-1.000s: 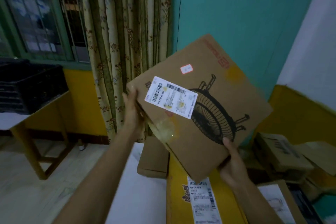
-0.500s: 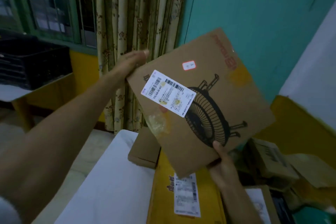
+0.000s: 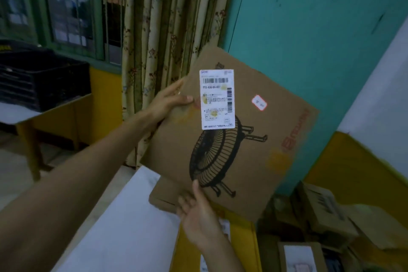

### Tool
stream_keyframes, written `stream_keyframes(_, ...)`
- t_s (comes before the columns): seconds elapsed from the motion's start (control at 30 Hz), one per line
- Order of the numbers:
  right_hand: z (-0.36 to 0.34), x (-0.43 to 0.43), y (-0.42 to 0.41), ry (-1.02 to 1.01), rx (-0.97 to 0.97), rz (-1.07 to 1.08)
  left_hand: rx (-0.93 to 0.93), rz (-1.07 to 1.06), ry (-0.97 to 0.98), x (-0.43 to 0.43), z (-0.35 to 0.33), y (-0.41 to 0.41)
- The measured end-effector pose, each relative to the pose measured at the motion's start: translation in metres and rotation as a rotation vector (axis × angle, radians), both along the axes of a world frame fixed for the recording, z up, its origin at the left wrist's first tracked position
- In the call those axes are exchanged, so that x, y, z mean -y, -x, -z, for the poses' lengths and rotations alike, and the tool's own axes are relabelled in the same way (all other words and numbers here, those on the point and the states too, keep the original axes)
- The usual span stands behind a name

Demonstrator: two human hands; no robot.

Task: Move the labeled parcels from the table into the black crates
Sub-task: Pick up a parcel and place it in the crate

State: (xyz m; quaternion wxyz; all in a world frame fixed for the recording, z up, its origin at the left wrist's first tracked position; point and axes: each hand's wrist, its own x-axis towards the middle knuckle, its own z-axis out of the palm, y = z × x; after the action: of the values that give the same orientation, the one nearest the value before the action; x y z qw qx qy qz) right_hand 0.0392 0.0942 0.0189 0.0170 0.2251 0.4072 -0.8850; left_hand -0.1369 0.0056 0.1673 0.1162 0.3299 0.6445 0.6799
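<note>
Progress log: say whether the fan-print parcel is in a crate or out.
Out: left hand and right hand hold the parcel aloft; black crate sits far left.

Held parcel (image 3: 254,157) above the table's (image 3: 123,227) far edge
Your crates (image 3: 44,81) sit left on a side table (image 3: 13,112); boxes (image 3: 320,212) lie right.

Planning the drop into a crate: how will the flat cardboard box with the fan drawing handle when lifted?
Probably stiff: the box shows no sag, held only at two edges by the left hand and right hand. Likely light for its size, since thumb-and-finger holds carry it tilted aloft. Thin and broad, it may topple if stood on edge.
</note>
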Motion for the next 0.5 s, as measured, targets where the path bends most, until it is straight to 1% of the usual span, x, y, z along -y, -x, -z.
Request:
stream_keyframes(0.03, -0.005, 0.006, -0.009, -0.046, 0.021, -0.096, -0.032, -0.013, 0.034, 0.003, -0.01, 0.003)
stream_keyframes(0.07, -0.012, 0.008, -0.016, -0.165, -0.013, -0.24, -0.075, -0.031, 0.089, 0.007, -0.021, 0.004)
stream_keyframes(0.1, -0.022, 0.004, -0.024, -0.317, -0.075, -0.319, -0.124, -0.048, 0.142, 0.009, -0.03, 0.008)
stream_keyframes(0.13, -0.033, -0.004, -0.029, -0.558, -0.115, -0.295, -0.17, -0.058, 0.188, 0.012, -0.037, 0.009)
stream_keyframes(0.17, -0.05, -0.018, -0.032, -0.768, -0.192, -0.183, -0.215, -0.06, 0.232, 0.015, -0.041, 0.012)
stream_keyframes(0.2, -0.072, -0.034, -0.032, -0.958, -0.273, 0.01, -0.249, -0.058, 0.26, 0.017, -0.045, 0.013)
stream_keyframes(0.27, -0.121, -0.071, -0.025, -1.241, -0.453, 0.407, -0.275, -0.041, 0.262, 0.023, -0.05, 0.014)
stream_keyframes(0.3, -0.14, -0.091, -0.017, -1.375, -0.473, 0.493, -0.277, -0.025, 0.254, 0.026, -0.053, 0.013)
stream_keyframes(0.33, -0.156, -0.109, -0.008, -1.481, -0.445, 0.483, -0.276, -0.003, 0.246, 0.029, -0.056, 0.012)
stream_keyframes(0.4, -0.177, -0.142, 0.01, -1.622, -0.295, 0.301, -0.276, 0.06, 0.232, 0.034, -0.06, 0.01)
stream_keyframes(0.47, -0.194, -0.164, 0.024, -1.703, -0.157, 0.119, -0.279, 0.118, 0.227, 0.04, -0.062, 0.012)
stream_keyframes(0.5, -0.201, -0.172, 0.029, -1.678, -0.138, 0.023, -0.277, 0.136, 0.224, 0.042, -0.062, 0.013)
